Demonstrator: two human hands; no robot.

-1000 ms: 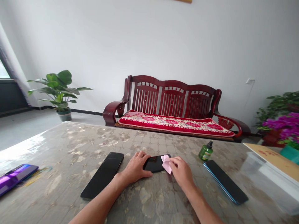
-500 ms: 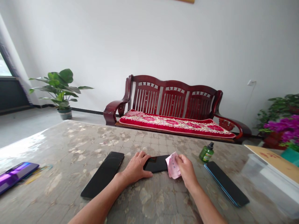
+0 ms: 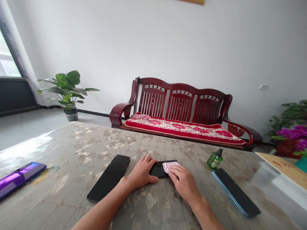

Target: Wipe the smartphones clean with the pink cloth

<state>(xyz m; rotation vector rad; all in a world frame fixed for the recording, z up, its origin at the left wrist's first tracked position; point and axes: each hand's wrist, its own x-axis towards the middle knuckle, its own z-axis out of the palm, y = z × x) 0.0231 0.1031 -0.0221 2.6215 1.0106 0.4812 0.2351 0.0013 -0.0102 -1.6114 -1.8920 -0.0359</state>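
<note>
A black smartphone (image 3: 159, 172) lies flat on the table in front of me, partly covered by both hands. My left hand (image 3: 143, 171) grips its left end, the thumb along the near edge and the fingers at the far edge. A folded pink cloth (image 3: 169, 165) rests on the phone's right part. My right hand (image 3: 183, 182) presses that cloth down against the screen, its fingers bent over it. Left of my left hand lies a larger black phone (image 3: 109, 177). To the right are a green spray bottle (image 3: 215, 158) and a blue-edged dark phone (image 3: 235, 191).
The table (image 3: 153, 204) has a patterned, shiny cover. A purple phone (image 3: 20, 179) lies at the far left. On the right edge sits a clear plastic box (image 3: 283, 188) with a tan board (image 3: 285, 166) over it. Behind the table stands a wooden bench (image 3: 182, 102).
My right hand has moved left and lowered the pink cloth from the phone's right end onto its screen. My left hand keeps its grip. The view has shifted slightly.
</note>
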